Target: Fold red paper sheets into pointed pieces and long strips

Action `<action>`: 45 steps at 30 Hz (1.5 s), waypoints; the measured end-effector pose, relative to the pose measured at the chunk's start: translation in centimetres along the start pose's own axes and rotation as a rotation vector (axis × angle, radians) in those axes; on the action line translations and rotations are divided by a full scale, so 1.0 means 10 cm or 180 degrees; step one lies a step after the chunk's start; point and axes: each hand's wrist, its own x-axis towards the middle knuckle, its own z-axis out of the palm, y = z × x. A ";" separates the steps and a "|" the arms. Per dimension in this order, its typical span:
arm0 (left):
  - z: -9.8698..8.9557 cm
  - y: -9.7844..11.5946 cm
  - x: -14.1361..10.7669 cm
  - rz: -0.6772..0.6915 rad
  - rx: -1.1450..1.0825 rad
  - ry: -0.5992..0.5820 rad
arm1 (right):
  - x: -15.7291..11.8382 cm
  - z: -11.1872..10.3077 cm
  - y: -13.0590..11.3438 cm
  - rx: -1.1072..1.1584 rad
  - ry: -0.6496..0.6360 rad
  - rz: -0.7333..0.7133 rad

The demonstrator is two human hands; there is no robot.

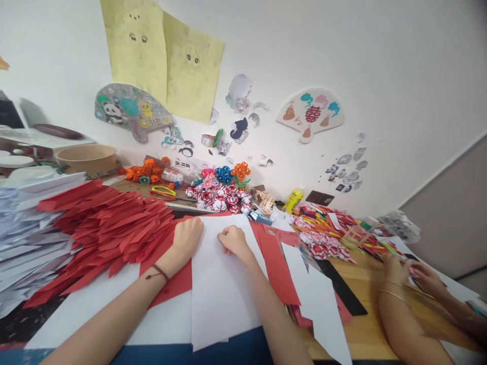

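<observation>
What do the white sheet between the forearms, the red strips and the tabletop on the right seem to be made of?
White sheet: apparently matt paper, with thin, straight edges and no shine.
Red strips: probably folded matt paper, with visible creases.
Tabletop: wood or wood-look laminate, slightly glossy; the brown grain leaves that open.

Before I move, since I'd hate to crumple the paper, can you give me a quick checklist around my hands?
1. Left hand at the top white sheet's left edge: ok.
2. Right hand over that sheet: ok.
3. Both hands empty: cannot tell.
4. Sheet lying alone: not ok, red paper shows beside its edge.
5. Co-worker's hands apart from yours: ok.
</observation>
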 end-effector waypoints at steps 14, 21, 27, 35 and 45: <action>-0.02 0.07 -0.07 0.0023 0.0375 0.0056 | -0.04 0.16 0.06 -0.0653 0.0916 -0.0471; -0.04 0.06 -0.08 0.0004 0.0325 0.0106 | -0.04 0.15 0.07 -0.0612 0.0780 -0.0525; -0.01 0.02 -0.05 0.0127 0.0408 0.0187 | -0.05 0.14 0.03 -0.0725 0.0819 -0.0586; -0.12 0.09 -0.10 0.0289 0.0232 0.1170 | -0.02 0.13 0.01 0.0579 0.0821 -0.0671; -0.15 0.26 -0.13 -0.0254 -0.1254 0.1116 | 0.01 0.07 -0.03 0.2706 0.0364 -0.0992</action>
